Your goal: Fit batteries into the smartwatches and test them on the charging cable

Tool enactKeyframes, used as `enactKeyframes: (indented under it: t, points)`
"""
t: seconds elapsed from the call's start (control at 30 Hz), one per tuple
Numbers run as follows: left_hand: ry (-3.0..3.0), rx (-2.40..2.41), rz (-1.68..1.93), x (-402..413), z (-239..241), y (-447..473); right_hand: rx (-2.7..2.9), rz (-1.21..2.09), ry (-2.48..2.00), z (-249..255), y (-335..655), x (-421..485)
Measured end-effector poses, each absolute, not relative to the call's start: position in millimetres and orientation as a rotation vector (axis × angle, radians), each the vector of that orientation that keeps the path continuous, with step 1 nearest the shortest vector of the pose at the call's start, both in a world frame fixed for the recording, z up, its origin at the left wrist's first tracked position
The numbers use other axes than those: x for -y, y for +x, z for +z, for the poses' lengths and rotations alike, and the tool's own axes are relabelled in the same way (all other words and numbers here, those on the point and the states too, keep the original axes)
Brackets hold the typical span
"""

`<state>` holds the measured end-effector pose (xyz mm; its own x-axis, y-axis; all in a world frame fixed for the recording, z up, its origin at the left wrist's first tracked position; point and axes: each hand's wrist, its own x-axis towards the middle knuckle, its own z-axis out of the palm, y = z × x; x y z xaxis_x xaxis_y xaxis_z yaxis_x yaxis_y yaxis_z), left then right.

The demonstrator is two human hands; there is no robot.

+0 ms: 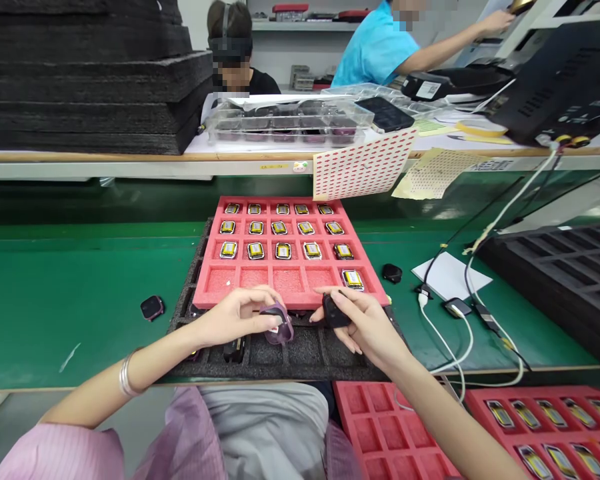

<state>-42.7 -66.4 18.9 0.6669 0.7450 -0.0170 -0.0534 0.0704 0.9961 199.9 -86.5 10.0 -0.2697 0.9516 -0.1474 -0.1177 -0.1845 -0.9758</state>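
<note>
My left hand point(253, 315) is closed around a purple smartwatch case point(283, 333), thumb laid across it. In the fingers of my right hand point(360, 320) is a black smartwatch case point(334, 311), held a little apart from the purple one. Both hands are over the front of a pink foam tray point(222, 299). Several watch modules with yellow batteries point(283, 251) sit in its pockets; the front row holds one point(352, 279), at the right. Beneath lies a black foam tray point(267, 357), with a dark watch piece point(234, 349) in a front pocket.
A watch point(153, 307) lies left, a black one point(392, 273) right. White cables point(447, 347) run by a charging puck point(457, 307). Black foam point(90, 87) is stacked left under a shelf edge point(155, 167). Pink trays point(480, 400) stand low right. Two people are opposite.
</note>
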Motion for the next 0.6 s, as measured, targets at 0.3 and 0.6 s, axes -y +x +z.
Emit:
enactKeyframes:
  t: [0.3,0.6]
  points:
    - [0.979,-0.812,0.763,83.6,6.4,-34.1,0.98,1.926,-0.78,-1.8,190.6,98.6]
    - [1.632,-1.017,0.792,88.7,-1.2,-31.5,1.022,1.814,-0.784,-13.3,192.9,102.4]
